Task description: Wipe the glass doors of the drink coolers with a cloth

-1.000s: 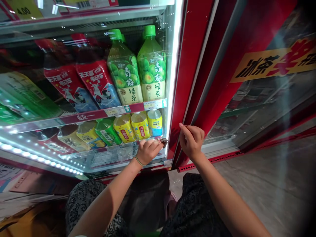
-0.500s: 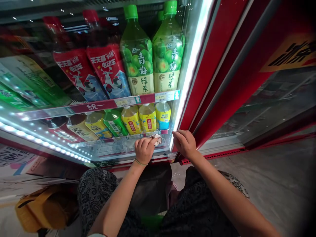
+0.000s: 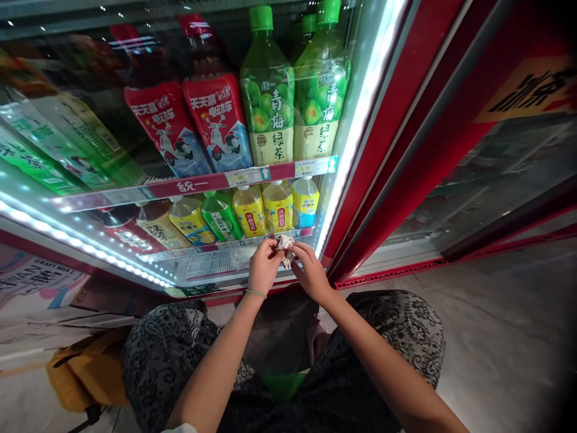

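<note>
The right hand (image 3: 313, 273) has come across from beside the cooler's right edge and met the left hand (image 3: 262, 264), which had the crumpled wad (image 3: 285, 243) by itself half a second ago. Now both hands grasp it, left fingers pinching one side and right fingers the other; whether it's paper or cloth I can't tell from here, only that it's whitish and scrunched. It sits up in front of the cooler (image 3: 412, 78), near that cabinet's lower right corner and just below the right end of the lower shelf (image 3: 211, 245); whether it touches the glass I can't make out. On that shelf, next to the right end, stands a small blue-and-yellow bottle (image 3: 305, 201), with two yellow bottles (image 3: 265, 210) and a green one to its left. The upper shelf (image 3: 193, 185) carries tall green tea bottles (image 3: 267, 96) toward its right end and red-labelled bottles (image 3: 219, 120) beside them. A thin band (image 3: 256, 293) circles the left wrist, and a yellow bag (image 3: 85, 373) lies on the floor past the person's left knee.
</note>
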Tool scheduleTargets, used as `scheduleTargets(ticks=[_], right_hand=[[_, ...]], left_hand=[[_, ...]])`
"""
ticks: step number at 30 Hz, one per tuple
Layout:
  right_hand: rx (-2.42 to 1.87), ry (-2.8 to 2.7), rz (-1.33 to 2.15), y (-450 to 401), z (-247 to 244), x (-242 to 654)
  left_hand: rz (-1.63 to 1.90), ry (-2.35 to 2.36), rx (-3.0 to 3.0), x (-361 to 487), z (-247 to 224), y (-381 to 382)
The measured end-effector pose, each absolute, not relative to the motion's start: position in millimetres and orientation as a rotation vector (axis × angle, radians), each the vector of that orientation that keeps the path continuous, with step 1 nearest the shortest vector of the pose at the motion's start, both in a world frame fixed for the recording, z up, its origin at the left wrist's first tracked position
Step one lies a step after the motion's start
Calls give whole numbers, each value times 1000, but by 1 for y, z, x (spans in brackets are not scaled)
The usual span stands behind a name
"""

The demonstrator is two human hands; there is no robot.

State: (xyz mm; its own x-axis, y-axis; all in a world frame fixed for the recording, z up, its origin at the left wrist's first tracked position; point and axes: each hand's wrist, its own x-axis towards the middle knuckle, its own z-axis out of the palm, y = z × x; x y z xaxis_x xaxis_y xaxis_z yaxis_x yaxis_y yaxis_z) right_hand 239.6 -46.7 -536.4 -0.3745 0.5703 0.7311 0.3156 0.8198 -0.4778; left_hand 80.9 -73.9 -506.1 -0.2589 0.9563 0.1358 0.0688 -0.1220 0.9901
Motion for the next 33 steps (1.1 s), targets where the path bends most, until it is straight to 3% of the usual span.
scheduleTargets(ticks=[10,15,22,28,33], right_hand=[[-691,-1866,239,-39,-551,205],[-773,-1886,68,-32,-558,216],[-1063,-1458,-131,-13,-565,252],[-977,-1794,-10,-30,-577,222],[-1044,-1667,-172,-19,-573,243]], left_hand=[[1316,1577,1406,59,-512,-81],[1358,1724,1560,59,-513,-84],[1562,1727,1923,51,-521,-89],[1597,1753,1957,49,-530,-79],[1585,1742,2157,39,-531,-82]])
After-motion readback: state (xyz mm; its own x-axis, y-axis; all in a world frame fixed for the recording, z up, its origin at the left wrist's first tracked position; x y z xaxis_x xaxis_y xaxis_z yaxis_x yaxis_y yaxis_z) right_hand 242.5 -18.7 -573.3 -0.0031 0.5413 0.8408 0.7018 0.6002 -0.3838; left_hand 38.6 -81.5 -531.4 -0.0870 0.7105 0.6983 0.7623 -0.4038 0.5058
